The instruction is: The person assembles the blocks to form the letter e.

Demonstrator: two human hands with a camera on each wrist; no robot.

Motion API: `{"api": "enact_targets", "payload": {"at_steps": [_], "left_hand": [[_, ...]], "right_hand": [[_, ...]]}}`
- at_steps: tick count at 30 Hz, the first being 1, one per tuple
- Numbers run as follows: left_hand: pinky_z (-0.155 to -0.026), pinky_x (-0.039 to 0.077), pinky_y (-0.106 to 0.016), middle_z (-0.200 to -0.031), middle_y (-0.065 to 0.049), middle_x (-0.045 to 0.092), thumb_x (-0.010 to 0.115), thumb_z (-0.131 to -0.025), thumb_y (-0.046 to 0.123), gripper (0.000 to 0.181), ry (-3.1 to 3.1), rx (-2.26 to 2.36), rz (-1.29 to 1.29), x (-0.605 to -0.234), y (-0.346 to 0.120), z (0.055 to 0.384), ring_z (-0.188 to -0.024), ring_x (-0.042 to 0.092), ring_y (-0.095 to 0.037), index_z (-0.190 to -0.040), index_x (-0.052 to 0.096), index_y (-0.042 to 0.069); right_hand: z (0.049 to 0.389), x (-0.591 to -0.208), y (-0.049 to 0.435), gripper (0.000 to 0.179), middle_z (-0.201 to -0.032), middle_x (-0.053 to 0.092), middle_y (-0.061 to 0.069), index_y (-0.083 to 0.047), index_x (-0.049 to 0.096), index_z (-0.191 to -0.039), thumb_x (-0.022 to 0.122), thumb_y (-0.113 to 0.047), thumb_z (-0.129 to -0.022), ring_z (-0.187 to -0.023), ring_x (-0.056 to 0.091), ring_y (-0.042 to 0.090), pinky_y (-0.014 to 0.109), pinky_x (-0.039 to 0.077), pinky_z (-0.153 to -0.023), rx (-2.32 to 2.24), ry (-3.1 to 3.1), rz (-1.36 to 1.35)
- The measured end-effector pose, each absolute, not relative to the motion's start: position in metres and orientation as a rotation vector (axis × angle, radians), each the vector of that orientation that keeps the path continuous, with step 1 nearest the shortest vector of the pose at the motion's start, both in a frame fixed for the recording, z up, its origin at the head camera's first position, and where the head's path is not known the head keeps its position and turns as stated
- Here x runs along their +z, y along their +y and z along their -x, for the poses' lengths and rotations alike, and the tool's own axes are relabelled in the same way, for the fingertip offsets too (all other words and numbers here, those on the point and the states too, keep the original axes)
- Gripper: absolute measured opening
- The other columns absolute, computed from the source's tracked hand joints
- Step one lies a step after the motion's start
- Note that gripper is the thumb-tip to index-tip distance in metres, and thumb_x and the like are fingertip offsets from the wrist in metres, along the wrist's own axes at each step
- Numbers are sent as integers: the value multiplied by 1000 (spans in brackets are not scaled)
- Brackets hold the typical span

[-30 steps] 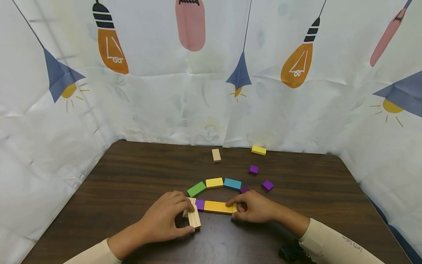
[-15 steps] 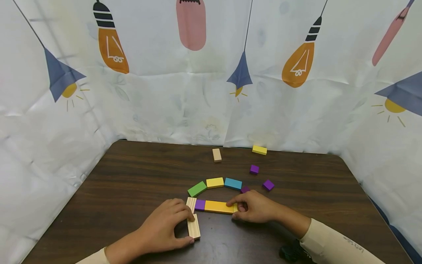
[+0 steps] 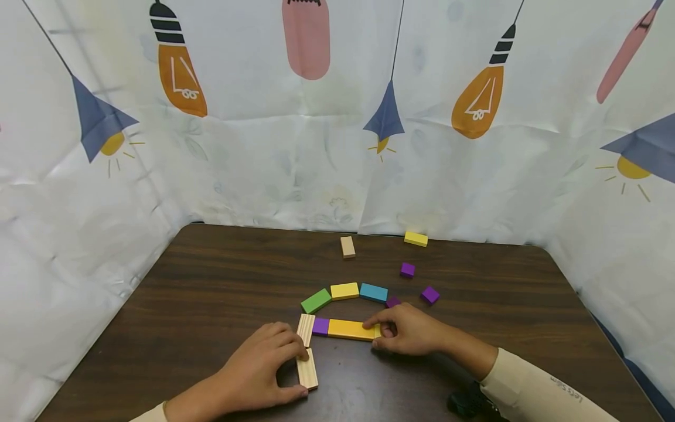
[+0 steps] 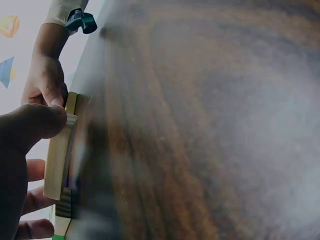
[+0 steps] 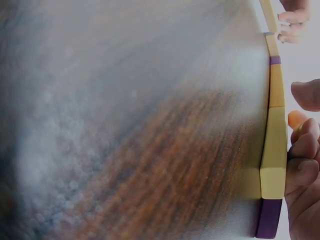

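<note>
In the head view, my left hand (image 3: 258,372) pinches a plain wooden block (image 3: 307,372) between thumb and fingers, flat on the table. A second plain wooden block (image 3: 306,329) lies end to end beyond it. From there a row runs right: a purple block (image 3: 320,326), a long orange block (image 3: 348,329) and a yellow block (image 3: 377,332), partly hidden. My right hand (image 3: 411,329) rests its index finger near the orange block's right end, other fingers bent. In the right wrist view, its thumb (image 5: 306,95) stands apart from the row. The left thumb (image 4: 47,121) covers the wooden block's end.
Behind the row, green (image 3: 316,300), yellow (image 3: 344,291) and blue (image 3: 374,292) blocks form an arc, with a purple block (image 3: 392,302) partly behind the right hand. Two purple cubes, a wooden block (image 3: 347,247) and a yellow block (image 3: 416,238) lie farther back.
My left hand has drawn its wooden block toward the near edge, off its overlap with the other wooden block, which now lies straighter against the purple block. The right hand stays put.
</note>
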State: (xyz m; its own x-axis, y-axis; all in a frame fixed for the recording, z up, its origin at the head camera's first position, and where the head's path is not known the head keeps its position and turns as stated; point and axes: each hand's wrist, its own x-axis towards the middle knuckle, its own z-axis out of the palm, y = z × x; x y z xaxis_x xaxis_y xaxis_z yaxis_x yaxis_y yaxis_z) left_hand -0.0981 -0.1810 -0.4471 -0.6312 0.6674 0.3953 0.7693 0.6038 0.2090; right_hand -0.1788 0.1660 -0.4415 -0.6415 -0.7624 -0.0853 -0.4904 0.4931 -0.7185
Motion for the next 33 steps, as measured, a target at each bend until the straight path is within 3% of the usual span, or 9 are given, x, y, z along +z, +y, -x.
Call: {"api": "enact_targets", "payload": {"at_steps": [15,33], "left_hand": [[-96,44,-41,-106,15,56,84,-73,64,43,-2555,-428,1188,-451,-182,96,-105,51,-10,-96,69,30],[-98,44,-42,-105,16,56,79,-75,70,48,-2598,-421,1156,-448,-182,100,-106,51,-9,-99,71,29]], "right_hand": [[178,-440,166,32,-66,47,-15,-15,72,-126,74,-26,-96,-58,40,-1,19,36,-57,-954,2339,1037],[179,-441,167,32,-66,47,-15,-15,72,-126,75,-26,-95,-59,40,-1,19,36,-58,-950,2347,1054]]}}
